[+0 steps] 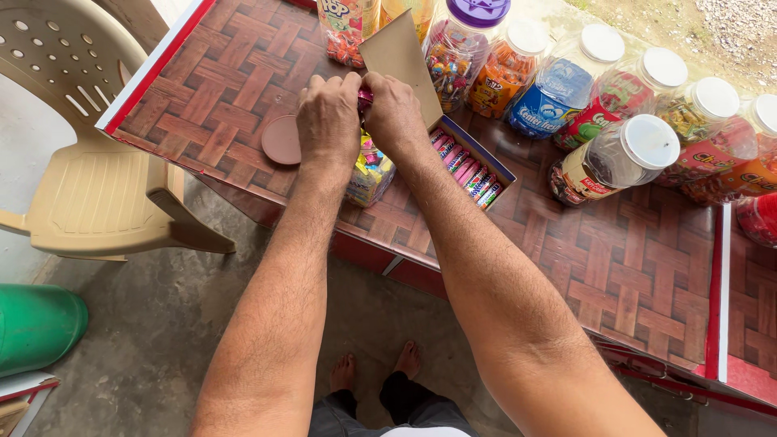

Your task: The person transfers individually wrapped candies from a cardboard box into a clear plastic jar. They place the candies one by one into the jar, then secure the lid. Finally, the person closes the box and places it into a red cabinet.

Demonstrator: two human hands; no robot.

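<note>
My left hand point(328, 120) and my right hand point(394, 116) meet over the mouth of a clear plastic jar point(369, 174) full of bright wrapped candies. Both pinch a small pink-red wrapped piece point(365, 97) between their fingers. The jar's round brown lid point(282, 139) lies flat on the table just left of my left hand. Right of my right wrist stands an open cardboard box point(473, 166) of wrapped candy sticks, its flap raised behind my hands.
A brown woven-pattern table point(631, 259) with red-and-white edging carries a row of white-lidded candy jars point(619, 158) along the back and right. A beige plastic chair point(89, 186) stands at the left, a green bin point(36, 324) lower left. My bare feet point(376, 368) are on concrete.
</note>
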